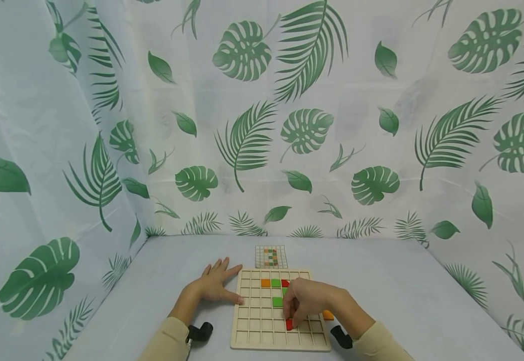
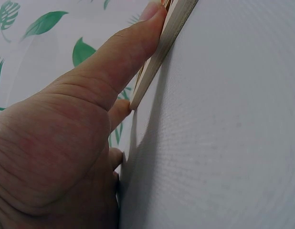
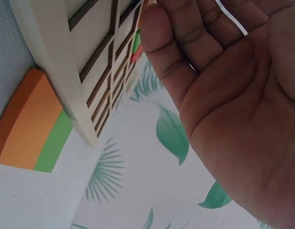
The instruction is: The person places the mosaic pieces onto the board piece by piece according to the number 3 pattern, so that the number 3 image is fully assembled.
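Observation:
A wooden grid board [image 1: 255, 341] lies on the table. My left hand [image 1: 216, 283] is spread at its left side, fingers straight, the thumb [image 2: 133, 38] resting on the board's edge. Over the right half of the board, my right hand [image 1: 309, 301] pinches a red tile [image 1: 289, 325] at a cell in the lower part of the grid. An orange tile [image 1: 266, 283], a green tile [image 1: 276, 283] and another red tile [image 1: 285, 283] sit in an upper row. Another green tile [image 1: 277, 302] lies lower, and one more is partly hidden by the right hand.
Behind the board lies a small pattern card [image 1: 271, 256] with a coloured grid. Beside the board's right edge are a loose orange tile [image 3: 30, 119] and a loose green tile [image 3: 53, 143]. A leaf-printed curtain [image 1: 262, 150] surrounds the white table [image 1: 370, 271].

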`<state>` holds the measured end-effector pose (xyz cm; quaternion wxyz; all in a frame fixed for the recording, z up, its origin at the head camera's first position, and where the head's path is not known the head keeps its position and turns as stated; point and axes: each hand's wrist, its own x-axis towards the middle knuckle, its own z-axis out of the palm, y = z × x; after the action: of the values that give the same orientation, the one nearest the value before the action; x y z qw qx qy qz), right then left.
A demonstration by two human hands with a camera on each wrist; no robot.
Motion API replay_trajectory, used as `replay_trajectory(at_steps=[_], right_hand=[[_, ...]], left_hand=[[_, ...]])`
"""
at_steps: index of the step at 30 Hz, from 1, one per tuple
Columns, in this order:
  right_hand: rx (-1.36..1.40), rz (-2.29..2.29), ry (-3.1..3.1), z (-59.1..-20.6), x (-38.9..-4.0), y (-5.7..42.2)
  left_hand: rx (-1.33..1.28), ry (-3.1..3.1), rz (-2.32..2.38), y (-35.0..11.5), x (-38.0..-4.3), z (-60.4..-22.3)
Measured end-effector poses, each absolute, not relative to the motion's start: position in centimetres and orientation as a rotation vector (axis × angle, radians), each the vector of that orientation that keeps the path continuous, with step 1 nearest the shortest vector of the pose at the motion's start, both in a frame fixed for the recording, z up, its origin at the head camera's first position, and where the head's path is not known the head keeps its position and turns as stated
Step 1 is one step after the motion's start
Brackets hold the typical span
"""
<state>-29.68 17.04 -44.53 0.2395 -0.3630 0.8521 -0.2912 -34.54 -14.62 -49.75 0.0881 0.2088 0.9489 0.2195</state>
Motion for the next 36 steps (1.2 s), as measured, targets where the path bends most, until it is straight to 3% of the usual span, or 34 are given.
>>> replay_trajectory(at_steps=[36], right_hand=[[-0.856, -0.997, 2.602, -42.4, -32.0, 22.5]], left_hand=[[0.604, 2.83, 0.643, -14.6, -34.3, -49.4]])
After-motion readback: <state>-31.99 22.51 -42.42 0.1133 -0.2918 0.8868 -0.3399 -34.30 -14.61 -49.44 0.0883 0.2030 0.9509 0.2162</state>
